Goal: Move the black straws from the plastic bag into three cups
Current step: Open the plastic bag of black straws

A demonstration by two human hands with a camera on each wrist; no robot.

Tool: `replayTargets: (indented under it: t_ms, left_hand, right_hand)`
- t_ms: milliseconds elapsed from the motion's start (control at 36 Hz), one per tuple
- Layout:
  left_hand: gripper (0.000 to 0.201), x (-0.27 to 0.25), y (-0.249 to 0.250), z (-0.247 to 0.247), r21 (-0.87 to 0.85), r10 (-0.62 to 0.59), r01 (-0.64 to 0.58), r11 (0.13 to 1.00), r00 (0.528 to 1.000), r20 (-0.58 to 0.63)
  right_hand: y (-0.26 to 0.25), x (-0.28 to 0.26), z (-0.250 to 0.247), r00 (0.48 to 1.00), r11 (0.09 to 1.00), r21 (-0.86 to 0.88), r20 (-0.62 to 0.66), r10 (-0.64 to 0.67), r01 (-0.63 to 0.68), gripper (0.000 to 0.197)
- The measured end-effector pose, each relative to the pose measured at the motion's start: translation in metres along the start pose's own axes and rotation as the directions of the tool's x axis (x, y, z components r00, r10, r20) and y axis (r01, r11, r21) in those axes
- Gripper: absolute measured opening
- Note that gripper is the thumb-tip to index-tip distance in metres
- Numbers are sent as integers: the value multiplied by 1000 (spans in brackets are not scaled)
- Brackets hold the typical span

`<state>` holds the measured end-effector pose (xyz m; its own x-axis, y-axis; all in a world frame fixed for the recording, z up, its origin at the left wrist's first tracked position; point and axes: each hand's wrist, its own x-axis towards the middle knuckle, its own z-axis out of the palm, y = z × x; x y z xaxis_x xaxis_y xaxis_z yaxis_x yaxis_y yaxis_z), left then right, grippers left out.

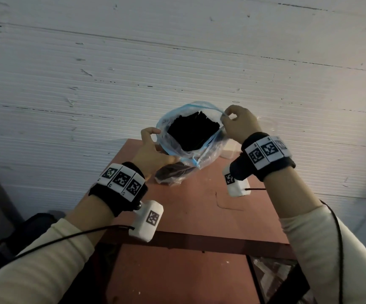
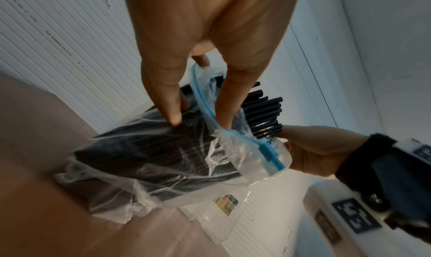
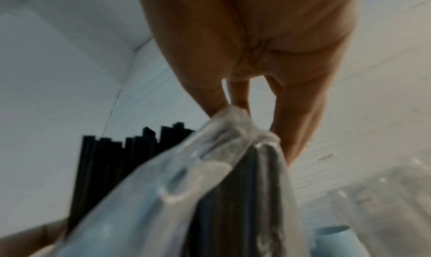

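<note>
A clear plastic bag [image 1: 199, 163] with a blue zip rim stands tilted on the red-brown table [image 1: 199, 207], its mouth spread wide. Black straws [image 1: 194, 133] fill it, their ends showing at the mouth. My left hand [image 1: 153, 137] grips the bag's left rim, with one finger [image 2: 170, 102] pressing on the outside and another inside the mouth. My right hand [image 1: 227, 115] pinches the right rim [image 3: 233, 111] between thumb and fingers. The blue slider [image 2: 270, 154] hangs at the near corner. A clear cup [image 3: 385, 196] and a light blue cup [image 3: 333, 240] stand right of the bag.
A white ribbed wall [image 1: 177, 62] stands just behind the table. A translucent cup [image 1: 229, 151] peeks out behind my right wrist. Dark objects lie on the floor at the left [image 1: 24, 233]. The table's near half is bare wood.
</note>
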<state>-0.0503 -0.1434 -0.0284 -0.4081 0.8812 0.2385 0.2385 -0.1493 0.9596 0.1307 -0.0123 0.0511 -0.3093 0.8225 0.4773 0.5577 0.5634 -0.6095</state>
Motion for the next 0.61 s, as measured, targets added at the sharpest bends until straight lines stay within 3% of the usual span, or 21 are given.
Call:
replayTargets:
  t_ms: [83, 222, 361, 417, 528, 611]
  left_hand:
    - [72, 2, -1, 0, -36, 5, -5, 999, 1000, 7]
    - [73, 3, -3, -4, -91, 1, 1, 996, 1000, 16]
    - [72, 3, -4, -8, -123, -1, 2, 992, 1000, 8]
    - [72, 4, -4, -8, -123, -2, 4, 992, 1000, 14]
    - [72, 5, -4, -6, -135, -20, 25, 991, 999, 42]
    - [72, 4, -5, -5, -128, -25, 31, 991, 999, 43]
  right_hand:
    - [1, -7, 7, 998, 981, 193, -50, 30, -20, 12]
    - [-1, -18, 17, 993, 844, 527, -3, 121, -102, 13]
    - [-2, -30, 15, 998, 840, 540, 11, 55, -53, 6]
    - [-2, -31, 13, 998, 853, 518, 33, 46, -57, 12]
    - [-6, -33, 10, 973, 875, 453, 214, 80, -172, 29]
    - [-12, -35, 8, 962, 839, 490, 237, 134, -238, 31]
